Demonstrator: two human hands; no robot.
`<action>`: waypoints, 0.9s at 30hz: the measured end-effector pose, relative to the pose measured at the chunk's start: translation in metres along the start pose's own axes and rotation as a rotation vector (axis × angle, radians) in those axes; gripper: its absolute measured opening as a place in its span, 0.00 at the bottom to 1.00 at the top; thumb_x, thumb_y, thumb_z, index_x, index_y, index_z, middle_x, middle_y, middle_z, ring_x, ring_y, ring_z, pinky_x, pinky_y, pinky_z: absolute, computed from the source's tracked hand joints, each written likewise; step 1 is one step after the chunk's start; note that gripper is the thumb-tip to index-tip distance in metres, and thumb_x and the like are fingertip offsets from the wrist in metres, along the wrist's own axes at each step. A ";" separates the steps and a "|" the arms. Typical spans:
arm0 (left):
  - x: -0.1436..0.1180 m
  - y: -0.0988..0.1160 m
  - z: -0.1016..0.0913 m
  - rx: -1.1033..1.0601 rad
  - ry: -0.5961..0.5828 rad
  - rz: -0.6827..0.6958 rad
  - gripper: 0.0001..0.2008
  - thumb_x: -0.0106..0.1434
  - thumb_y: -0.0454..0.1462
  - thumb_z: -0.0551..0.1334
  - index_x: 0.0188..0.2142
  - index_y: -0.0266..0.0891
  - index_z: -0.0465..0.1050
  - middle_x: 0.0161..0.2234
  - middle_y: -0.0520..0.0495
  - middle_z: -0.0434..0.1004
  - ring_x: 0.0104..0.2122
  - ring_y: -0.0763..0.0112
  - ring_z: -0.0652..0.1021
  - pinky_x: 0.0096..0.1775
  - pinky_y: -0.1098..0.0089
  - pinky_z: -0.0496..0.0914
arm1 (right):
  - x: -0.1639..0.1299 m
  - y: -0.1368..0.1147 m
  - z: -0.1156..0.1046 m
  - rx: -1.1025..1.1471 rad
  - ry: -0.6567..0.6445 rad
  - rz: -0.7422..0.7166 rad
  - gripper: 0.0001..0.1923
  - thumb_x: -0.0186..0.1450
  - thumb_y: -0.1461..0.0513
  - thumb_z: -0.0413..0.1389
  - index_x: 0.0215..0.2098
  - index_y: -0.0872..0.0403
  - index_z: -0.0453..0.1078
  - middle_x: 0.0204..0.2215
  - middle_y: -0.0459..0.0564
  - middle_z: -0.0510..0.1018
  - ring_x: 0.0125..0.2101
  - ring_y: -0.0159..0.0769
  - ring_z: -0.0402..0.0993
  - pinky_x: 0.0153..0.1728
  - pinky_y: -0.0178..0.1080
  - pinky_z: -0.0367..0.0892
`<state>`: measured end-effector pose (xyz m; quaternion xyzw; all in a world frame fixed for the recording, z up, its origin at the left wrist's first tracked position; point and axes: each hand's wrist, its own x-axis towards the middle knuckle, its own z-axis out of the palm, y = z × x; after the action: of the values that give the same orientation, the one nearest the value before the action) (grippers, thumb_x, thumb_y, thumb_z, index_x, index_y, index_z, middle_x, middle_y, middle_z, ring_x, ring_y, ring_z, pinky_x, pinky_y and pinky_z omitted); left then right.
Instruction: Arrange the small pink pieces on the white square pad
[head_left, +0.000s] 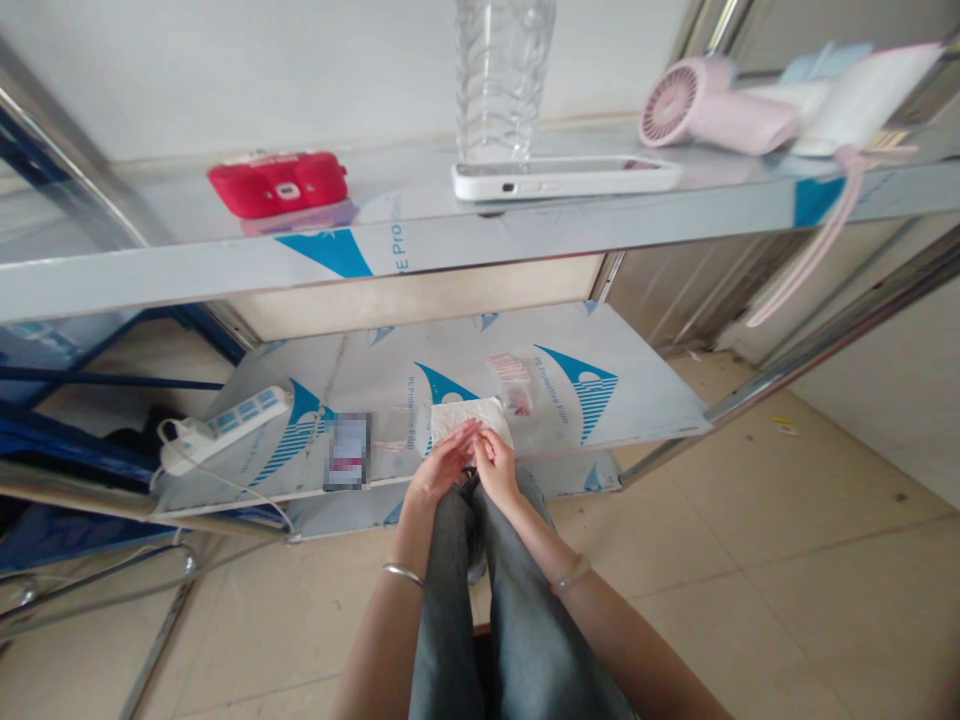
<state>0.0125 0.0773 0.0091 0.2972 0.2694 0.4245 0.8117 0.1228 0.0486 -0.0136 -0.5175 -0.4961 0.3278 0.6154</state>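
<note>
My left hand [442, 465] and my right hand [495, 462] meet over my knees at the front edge of the lower steel shelf [645, 400]. Their fingertips pinch together on something small that I cannot make out. Just beyond the fingers lies a white tissue [469, 415] on the shelf. A few small pink packets [514, 380] lie behind it. Each wrist wears a thin bangle.
On the lower shelf a white power strip [225, 425] lies at the left and a blurred card [347, 452] beside my hands. The upper shelf [187, 265] carries a red case [277, 183], a white phone [566, 178], a clear bottle [502, 75] and a pink fan [712, 105].
</note>
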 end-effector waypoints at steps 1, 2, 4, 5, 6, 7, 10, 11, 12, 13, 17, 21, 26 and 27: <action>0.000 0.000 0.000 0.001 0.012 0.003 0.14 0.57 0.35 0.63 0.44 0.37 0.76 0.49 0.43 0.75 0.44 0.67 0.76 0.45 0.70 0.67 | 0.000 -0.001 0.000 0.011 -0.011 0.002 0.12 0.64 0.52 0.50 0.33 0.52 0.66 0.20 0.44 0.70 0.20 0.33 0.67 0.20 0.33 0.60; 0.001 -0.001 -0.001 -0.004 0.023 -0.001 0.13 0.57 0.34 0.63 0.42 0.36 0.77 0.46 0.44 0.77 0.41 0.68 0.76 0.43 0.71 0.68 | -0.001 -0.002 -0.001 0.018 -0.021 -0.001 0.12 0.65 0.52 0.50 0.33 0.52 0.66 0.20 0.44 0.70 0.20 0.32 0.66 0.20 0.33 0.60; 0.001 -0.002 -0.002 -0.026 0.036 -0.014 0.09 0.56 0.34 0.64 0.38 0.35 0.77 0.38 0.45 0.79 0.35 0.70 0.77 0.38 0.72 0.69 | -0.002 -0.005 -0.001 0.007 -0.040 -0.020 0.12 0.65 0.53 0.50 0.32 0.52 0.66 0.20 0.44 0.69 0.20 0.32 0.66 0.21 0.33 0.60; 0.001 -0.002 -0.002 -0.037 0.032 -0.023 0.07 0.55 0.34 0.65 0.35 0.35 0.76 0.33 0.46 0.78 0.32 0.71 0.77 0.35 0.73 0.69 | -0.002 -0.006 -0.001 -0.011 -0.051 -0.035 0.12 0.65 0.53 0.49 0.30 0.52 0.66 0.19 0.44 0.69 0.19 0.31 0.66 0.21 0.32 0.59; 0.001 -0.002 -0.003 -0.043 0.023 -0.031 0.05 0.54 0.35 0.66 0.32 0.35 0.75 0.30 0.47 0.77 0.30 0.72 0.76 0.32 0.74 0.69 | -0.002 -0.007 -0.001 -0.036 -0.061 -0.053 0.12 0.65 0.54 0.49 0.28 0.52 0.65 0.18 0.43 0.68 0.19 0.31 0.65 0.21 0.32 0.59; 0.001 -0.002 -0.003 -0.046 0.013 -0.037 0.05 0.54 0.35 0.67 0.30 0.35 0.74 0.27 0.49 0.75 0.28 0.73 0.75 0.30 0.76 0.68 | -0.002 -0.008 -0.001 -0.063 -0.070 -0.070 0.13 0.65 0.54 0.49 0.26 0.52 0.64 0.17 0.43 0.67 0.19 0.30 0.64 0.21 0.32 0.58; 0.000 0.000 -0.001 -0.032 -0.009 -0.053 0.11 0.50 0.36 0.70 0.28 0.35 0.69 0.22 0.53 0.70 0.22 0.79 0.71 0.23 0.80 0.63 | -0.001 -0.007 -0.001 -0.085 -0.057 -0.075 0.13 0.65 0.56 0.49 0.24 0.52 0.61 0.17 0.42 0.65 0.18 0.29 0.62 0.20 0.31 0.56; 0.000 0.001 -0.001 -0.018 -0.011 -0.061 0.13 0.48 0.36 0.71 0.27 0.35 0.68 0.21 0.55 0.67 0.20 0.81 0.69 0.20 0.81 0.60 | -0.001 -0.006 -0.001 -0.070 -0.046 -0.059 0.13 0.65 0.56 0.48 0.24 0.52 0.61 0.17 0.42 0.64 0.18 0.29 0.61 0.20 0.31 0.56; -0.001 0.001 0.000 0.002 -0.014 -0.071 0.15 0.47 0.36 0.72 0.26 0.35 0.66 0.19 0.56 0.65 0.17 0.84 0.65 0.18 0.82 0.56 | 0.000 -0.004 -0.001 -0.050 -0.041 -0.040 0.12 0.65 0.57 0.48 0.25 0.52 0.61 0.17 0.41 0.64 0.18 0.29 0.61 0.20 0.31 0.56; -0.001 0.002 0.001 0.026 -0.018 -0.082 0.16 0.46 0.37 0.72 0.25 0.35 0.64 0.17 0.58 0.62 0.15 0.85 0.62 0.16 0.82 0.51 | 0.000 -0.003 0.000 -0.032 -0.040 -0.023 0.12 0.65 0.57 0.47 0.25 0.52 0.61 0.16 0.41 0.63 0.18 0.29 0.60 0.19 0.31 0.56; -0.001 0.004 0.006 0.111 -0.037 -0.113 0.19 0.45 0.41 0.72 0.23 0.35 0.62 0.13 0.60 0.58 0.12 0.87 0.56 0.14 0.81 0.44 | 0.001 -0.001 -0.001 -0.025 -0.061 -0.017 0.13 0.64 0.57 0.47 0.23 0.52 0.59 0.16 0.41 0.63 0.17 0.29 0.59 0.20 0.31 0.55; -0.001 0.002 0.006 0.156 -0.065 -0.105 0.17 0.47 0.42 0.70 0.23 0.36 0.63 0.13 0.59 0.60 0.12 0.86 0.57 0.15 0.81 0.44 | 0.001 -0.002 -0.002 -0.030 -0.067 -0.013 0.14 0.65 0.57 0.47 0.22 0.52 0.58 0.16 0.42 0.65 0.19 0.30 0.62 0.22 0.31 0.58; 0.002 0.000 0.002 0.193 -0.067 -0.123 0.15 0.49 0.42 0.67 0.22 0.35 0.64 0.15 0.56 0.63 0.13 0.85 0.60 0.15 0.81 0.47 | -0.001 0.000 -0.002 -0.043 -0.048 -0.003 0.18 0.67 0.53 0.45 0.23 0.52 0.59 0.18 0.42 0.66 0.21 0.30 0.64 0.25 0.31 0.59; 0.003 0.000 0.002 0.203 -0.064 -0.123 0.15 0.49 0.42 0.67 0.22 0.35 0.64 0.15 0.55 0.63 0.13 0.85 0.61 0.15 0.81 0.48 | -0.002 0.001 -0.002 -0.049 -0.041 -0.002 0.18 0.67 0.52 0.45 0.24 0.52 0.59 0.18 0.42 0.66 0.21 0.30 0.64 0.25 0.31 0.59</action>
<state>0.0150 0.0791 0.0096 0.3742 0.3029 0.3346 0.8101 0.1239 0.0466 -0.0151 -0.5251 -0.5170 0.3253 0.5926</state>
